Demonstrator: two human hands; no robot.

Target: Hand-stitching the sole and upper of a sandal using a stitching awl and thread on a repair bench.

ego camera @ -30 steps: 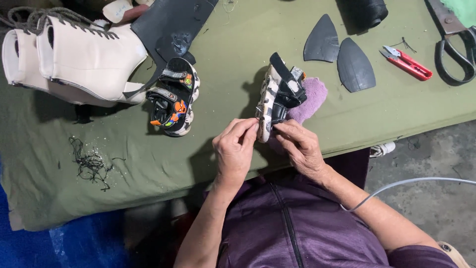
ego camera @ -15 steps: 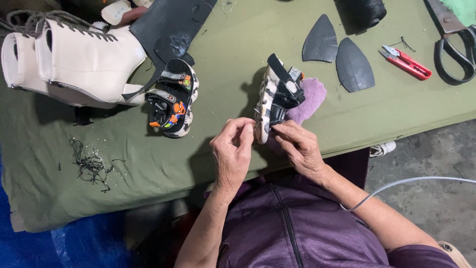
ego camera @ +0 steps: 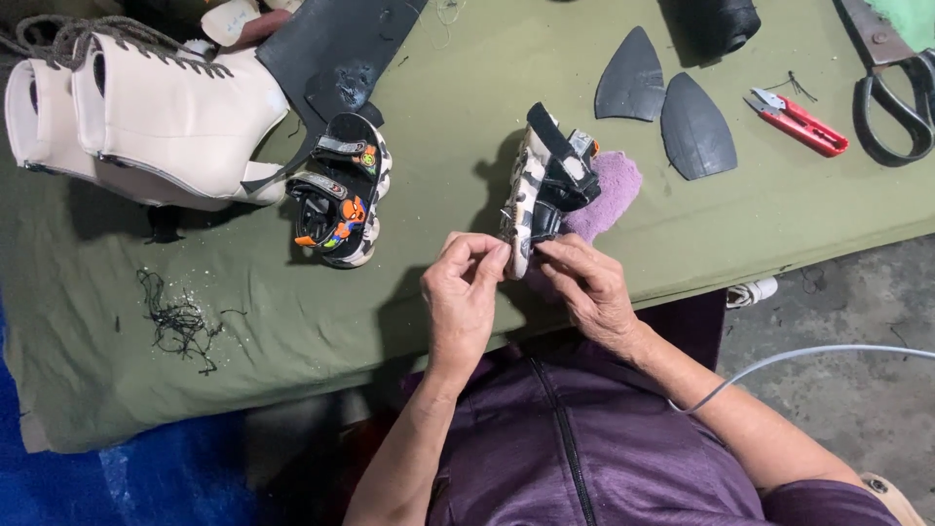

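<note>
Both hands, left hand [ego camera: 461,292] and right hand [ego camera: 584,287], are pinching the small black-strapped sandal [ego camera: 545,190] on the green table [ego camera: 438,117].

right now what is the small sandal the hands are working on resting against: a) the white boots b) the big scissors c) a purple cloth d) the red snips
c: the small sandal, on edge and pinched at its near end by the left hand and the right hand, leans on the purple cloth; the red snips lie well apart from it.
</note>
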